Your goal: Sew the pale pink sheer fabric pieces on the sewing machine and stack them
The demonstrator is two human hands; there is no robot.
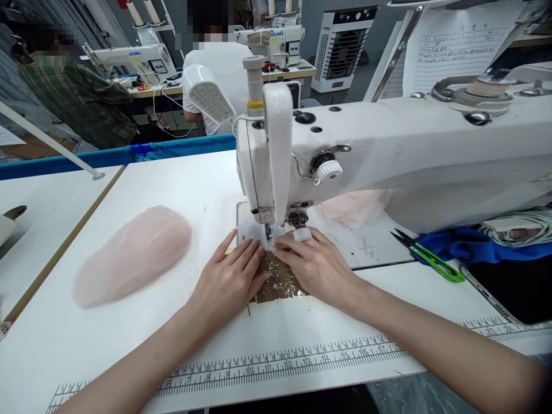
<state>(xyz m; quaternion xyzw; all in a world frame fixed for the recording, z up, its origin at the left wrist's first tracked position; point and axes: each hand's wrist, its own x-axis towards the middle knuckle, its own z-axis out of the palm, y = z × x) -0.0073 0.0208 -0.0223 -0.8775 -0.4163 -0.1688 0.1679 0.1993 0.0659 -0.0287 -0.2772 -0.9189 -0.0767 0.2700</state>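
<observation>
While both hands meet at the presser foot (268, 232) of a glossy white sewing machine (401, 129), the left hand (233, 269) lies palm down, its grip released and its slender fingers stretched flat. The right hand (317, 267) bends its fingers close beside the foot; their tips are partly hidden, so I cannot tell whether its grip pinches anything. Between the hands shows a brown patch (280, 280), roughly rectangular, under shiny, crinkled clear film. Whether cloth lies beneath the fingertips is unclear.

To the left, a sheer pink fabric piece (135, 256) spreads in a soft, elongated oval on the smooth white surface (207, 184). More thin pink fabric (356, 207) sits loosely rumpled under the machine's arm. Toward the right, green-handled snips (435, 261) with dark pointed blades lie against a creased blue cloth (446, 244), near a flat, glossy black phone (515, 287). A printed ruler scale (267, 371) runs along the near edge.
</observation>
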